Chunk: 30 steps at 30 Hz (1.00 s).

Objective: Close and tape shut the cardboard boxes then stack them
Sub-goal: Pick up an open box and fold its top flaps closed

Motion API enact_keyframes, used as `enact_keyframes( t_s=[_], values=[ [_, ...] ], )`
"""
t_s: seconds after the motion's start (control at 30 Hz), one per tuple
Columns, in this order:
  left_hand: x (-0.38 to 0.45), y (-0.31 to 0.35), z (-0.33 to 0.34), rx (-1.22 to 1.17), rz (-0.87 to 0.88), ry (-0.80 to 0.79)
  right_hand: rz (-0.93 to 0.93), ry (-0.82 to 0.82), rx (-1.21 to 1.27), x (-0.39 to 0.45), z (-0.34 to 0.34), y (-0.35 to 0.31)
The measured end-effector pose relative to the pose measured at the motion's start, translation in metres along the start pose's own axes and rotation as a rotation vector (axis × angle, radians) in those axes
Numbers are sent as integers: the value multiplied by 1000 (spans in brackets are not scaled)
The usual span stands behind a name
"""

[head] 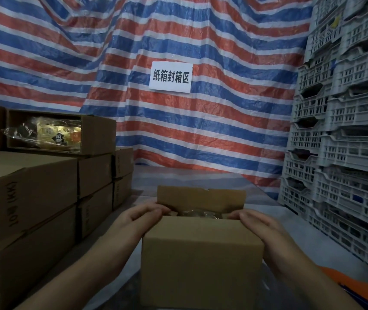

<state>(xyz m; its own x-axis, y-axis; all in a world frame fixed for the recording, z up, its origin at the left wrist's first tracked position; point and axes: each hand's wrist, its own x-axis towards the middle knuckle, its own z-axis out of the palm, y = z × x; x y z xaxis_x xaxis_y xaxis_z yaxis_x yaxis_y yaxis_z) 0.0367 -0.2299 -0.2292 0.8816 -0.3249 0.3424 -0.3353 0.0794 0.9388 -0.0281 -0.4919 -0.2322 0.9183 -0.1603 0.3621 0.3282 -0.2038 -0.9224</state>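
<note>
A small cardboard box stands on the table right in front of me. Its far flap stands upright and the near flap lies almost flat over the top, leaving a gap where plastic-wrapped contents show. My left hand holds the box's upper left corner, fingers curled over the edge into the opening. My right hand holds the upper right corner the same way, with its palm along the box's right side.
Stacked cardboard boxes fill the left side; the top one lies open toward me with packaged goods inside. Grey plastic crates are piled high on the right. A striped tarp with a white paper sign hangs behind.
</note>
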Motion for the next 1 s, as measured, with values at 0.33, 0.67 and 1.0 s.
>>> enact_keyframes(
  t_s=[0.33, 0.67, 1.0],
  values=[
    [2, -4, 3, -62, 108, 85, -44, 172, 204, 4, 6, 9],
    [-1, 1, 4, -27, 38, 60, -42, 26, 259, 4, 9, 6],
    [-11, 4, 9, 18, 130, 89, -48, 68, 233, 1, 9, 8]
  ],
)
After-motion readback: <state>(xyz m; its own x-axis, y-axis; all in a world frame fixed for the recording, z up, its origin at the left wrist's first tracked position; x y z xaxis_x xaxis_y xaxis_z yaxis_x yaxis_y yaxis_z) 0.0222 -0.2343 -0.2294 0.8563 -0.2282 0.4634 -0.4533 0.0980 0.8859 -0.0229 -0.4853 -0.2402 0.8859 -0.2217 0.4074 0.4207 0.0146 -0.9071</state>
